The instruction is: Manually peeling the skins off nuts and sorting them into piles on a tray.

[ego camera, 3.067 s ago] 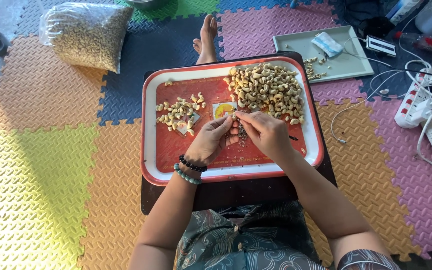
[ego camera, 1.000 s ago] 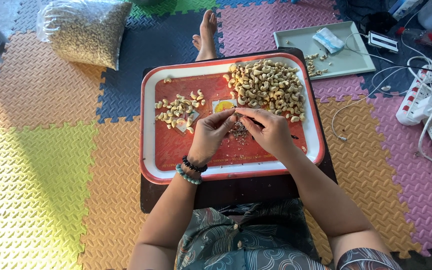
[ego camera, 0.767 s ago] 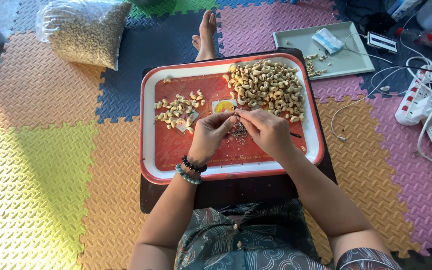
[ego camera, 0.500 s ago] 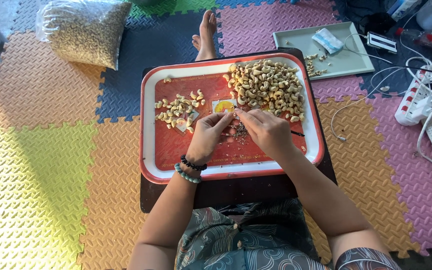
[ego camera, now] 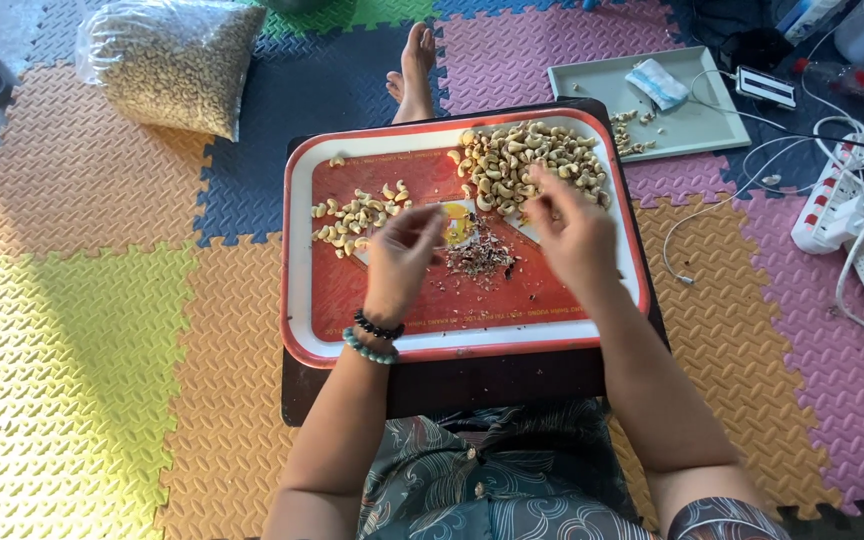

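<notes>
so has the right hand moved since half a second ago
Yes. The right hand has left the pile of peel scraps at the tray's middle and swung out toward the big cashew heap at the red tray's far right corner, apart from the left hand.

Cashews sorted in two heaps on the red tray point(ego camera: 324, 300)

Large pale pile point(ego camera: 527, 165) fills its far right corner; small pile point(ego camera: 357, 220) lies left; dark husk scraps point(ego camera: 479, 258) scatter mid-tray.

**Packages and labels around the tray**

A clear plastic bag point(ego camera: 174, 62), bulging with pale nuts, is lying on the foam mat at top left. A small white-and-blue packet point(ego camera: 655, 83) is resting on the grey tray point(ego camera: 697, 120). A square yellow-orange picture label point(ego camera: 455, 225) is showing on the red tray point(ego camera: 352, 300).
</notes>
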